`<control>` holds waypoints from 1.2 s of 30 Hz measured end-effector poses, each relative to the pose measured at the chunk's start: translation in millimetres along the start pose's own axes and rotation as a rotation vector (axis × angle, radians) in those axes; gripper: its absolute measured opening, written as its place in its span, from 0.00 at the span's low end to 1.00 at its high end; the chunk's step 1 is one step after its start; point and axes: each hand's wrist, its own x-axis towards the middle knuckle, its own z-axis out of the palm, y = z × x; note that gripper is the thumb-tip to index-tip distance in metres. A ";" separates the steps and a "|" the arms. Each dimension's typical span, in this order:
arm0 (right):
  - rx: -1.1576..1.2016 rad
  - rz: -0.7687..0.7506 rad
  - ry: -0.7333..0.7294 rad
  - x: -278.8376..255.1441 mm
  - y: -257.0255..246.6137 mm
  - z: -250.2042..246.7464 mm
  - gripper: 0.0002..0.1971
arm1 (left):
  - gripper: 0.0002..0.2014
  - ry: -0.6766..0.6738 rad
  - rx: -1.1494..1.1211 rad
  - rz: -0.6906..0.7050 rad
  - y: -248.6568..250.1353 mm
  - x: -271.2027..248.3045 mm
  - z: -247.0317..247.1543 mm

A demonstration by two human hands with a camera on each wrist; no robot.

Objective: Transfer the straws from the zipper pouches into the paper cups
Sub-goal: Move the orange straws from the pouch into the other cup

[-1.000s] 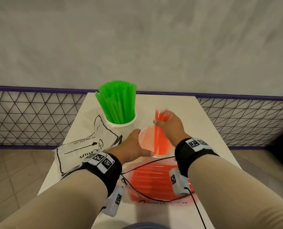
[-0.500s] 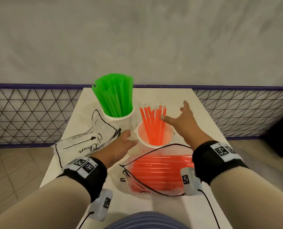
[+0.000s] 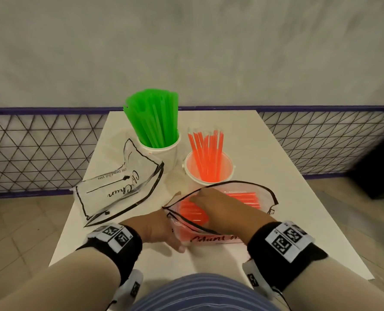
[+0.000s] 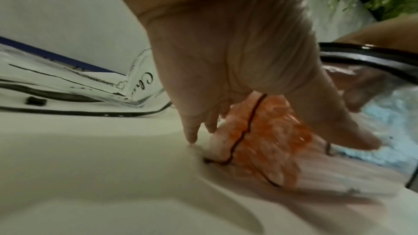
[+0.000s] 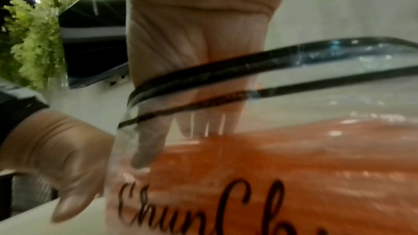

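A clear zipper pouch (image 3: 213,239) with orange straws (image 3: 242,196) lies near me on the white table (image 3: 287,198). My right hand (image 3: 211,205) is inside its open mouth, fingers stretched flat over the straws; the right wrist view shows these fingers (image 5: 203,124) through the plastic. My left hand (image 3: 161,230) grips the pouch's left end, thumb (image 4: 339,131) on top of the pouch (image 4: 260,140). Behind the pouch a paper cup (image 3: 209,176) holds several orange straws (image 3: 206,151). A second cup (image 3: 166,153) is full of green straws (image 3: 155,122).
An empty clear pouch (image 3: 119,187) with black trim and lettering lies on the table's left part. A wire mesh fence (image 3: 40,153) with a purple rail runs behind the table, below a grey wall. Tiled floor lies on both sides.
My right hand let go of the orange straws in the cup and came back into the pouch. My left hand left the cup and took the pouch's left end.
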 end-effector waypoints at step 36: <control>0.630 0.163 0.166 -6.6 -22.4 -106.5 0.18 | 0.49 0.224 0.303 0.014 -20.1 10.3 -34.6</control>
